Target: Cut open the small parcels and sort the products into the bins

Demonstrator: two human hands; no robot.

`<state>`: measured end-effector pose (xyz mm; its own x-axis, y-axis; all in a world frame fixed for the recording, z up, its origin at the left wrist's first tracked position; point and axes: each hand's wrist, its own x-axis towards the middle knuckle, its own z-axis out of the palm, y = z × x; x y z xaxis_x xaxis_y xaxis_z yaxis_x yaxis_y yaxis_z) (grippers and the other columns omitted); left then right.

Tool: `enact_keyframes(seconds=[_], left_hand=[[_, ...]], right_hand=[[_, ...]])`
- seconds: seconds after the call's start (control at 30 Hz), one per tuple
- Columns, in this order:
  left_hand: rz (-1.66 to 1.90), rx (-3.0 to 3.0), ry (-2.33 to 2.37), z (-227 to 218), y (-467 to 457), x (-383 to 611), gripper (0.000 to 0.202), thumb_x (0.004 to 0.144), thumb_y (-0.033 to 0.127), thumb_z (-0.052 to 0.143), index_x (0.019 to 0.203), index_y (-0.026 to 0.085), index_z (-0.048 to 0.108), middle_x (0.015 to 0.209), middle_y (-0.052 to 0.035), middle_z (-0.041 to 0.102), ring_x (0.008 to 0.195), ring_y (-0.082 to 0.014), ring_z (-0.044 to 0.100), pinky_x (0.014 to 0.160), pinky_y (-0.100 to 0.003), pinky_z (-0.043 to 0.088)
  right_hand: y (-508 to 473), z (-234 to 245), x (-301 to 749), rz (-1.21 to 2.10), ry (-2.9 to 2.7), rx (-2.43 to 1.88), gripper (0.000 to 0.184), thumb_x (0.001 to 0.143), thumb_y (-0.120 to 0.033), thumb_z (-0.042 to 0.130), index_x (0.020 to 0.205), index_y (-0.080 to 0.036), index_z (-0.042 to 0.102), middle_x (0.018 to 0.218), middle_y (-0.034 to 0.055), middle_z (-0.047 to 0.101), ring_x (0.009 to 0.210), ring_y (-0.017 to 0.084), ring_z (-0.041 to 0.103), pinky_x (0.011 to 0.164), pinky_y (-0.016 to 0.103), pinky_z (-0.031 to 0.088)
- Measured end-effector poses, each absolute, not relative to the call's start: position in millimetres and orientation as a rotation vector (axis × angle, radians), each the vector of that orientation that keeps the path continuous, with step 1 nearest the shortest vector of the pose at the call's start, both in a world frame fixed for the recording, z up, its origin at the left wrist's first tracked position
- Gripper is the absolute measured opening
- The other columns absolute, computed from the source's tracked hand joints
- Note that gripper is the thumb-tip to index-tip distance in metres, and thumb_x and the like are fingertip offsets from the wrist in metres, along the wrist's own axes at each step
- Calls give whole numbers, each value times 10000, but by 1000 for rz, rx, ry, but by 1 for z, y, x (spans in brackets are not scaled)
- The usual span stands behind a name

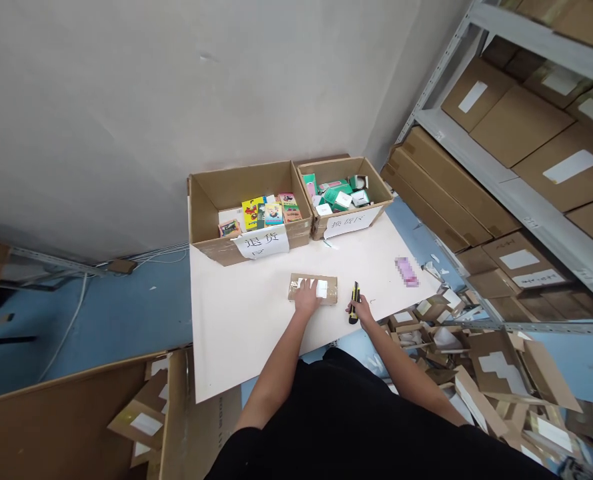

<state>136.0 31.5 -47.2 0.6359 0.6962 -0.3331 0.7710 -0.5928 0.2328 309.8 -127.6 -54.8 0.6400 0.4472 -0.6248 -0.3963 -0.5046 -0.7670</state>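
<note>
A small taped cardboard box point(329, 298) with a white label lies on the white tabletop point(236, 320). My left hand point(307, 299) rests on top of it, fingers spread over the label. To the right of the box, my right hand point(360, 311) grips a yellow and black box cutter point(355, 300), held a little apart from the box. Whether its blade is out is too small to tell.
At the table's back stand a large open carton point(216, 252) with colourful small boxes and another carton point(383, 200) with green-and-white boxes. A blurred pink item point(407, 272) lies at right. Shelves point(496, 167) hold cartons; opened boxes point(496, 367) litter the floor below.
</note>
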Motion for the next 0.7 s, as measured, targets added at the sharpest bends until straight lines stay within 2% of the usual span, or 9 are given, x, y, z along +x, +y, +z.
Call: enact_keyframes(seconds=[0.07,0.13,0.37,0.57,0.7], left_hand=[[-325,2572,1069,-58,31,132,774,979,429,627,1677,291,323,1766,-116,265,1634,-357,199,1274,-537,309],[-368,2579,1100,-71,25,132,782,989,396,604,1696,302,283,1794,-92,173,1654,-348,130,1304,-561,244],[-295,2585,1265,-96,1,139,789,1009,323,560,1715,282,210,1795,-119,144,1652,-366,129,1296,-598,253],[-358,2595,1267,-89,4,141,763,1011,327,571,1705,261,258,1780,-154,186,1632,-387,209,1271,-610,303],[-427,2595,1260,-81,8,142,759,1018,372,556,1707,278,250,1776,-146,209,1635,-382,200,1260,-615,323]], right_hand=[[-126,-59,322,1130,-67,-1884,293,915,-468,690,929,-252,491,548,-81,570,432,144,597,469,232,484],[-123,-61,331,1226,-161,-1946,305,969,-511,634,890,-250,499,508,-81,549,376,130,544,422,218,434],[-93,-59,352,1368,-556,-2141,444,1055,-547,548,749,-228,505,456,-66,525,336,109,515,429,210,387],[-88,-55,355,1381,-751,-2201,451,1098,-501,488,746,-220,509,462,-64,528,342,103,501,466,216,396],[-109,-57,348,1368,-781,-2171,466,1077,-527,533,724,-222,524,456,-58,533,332,112,486,470,235,391]])
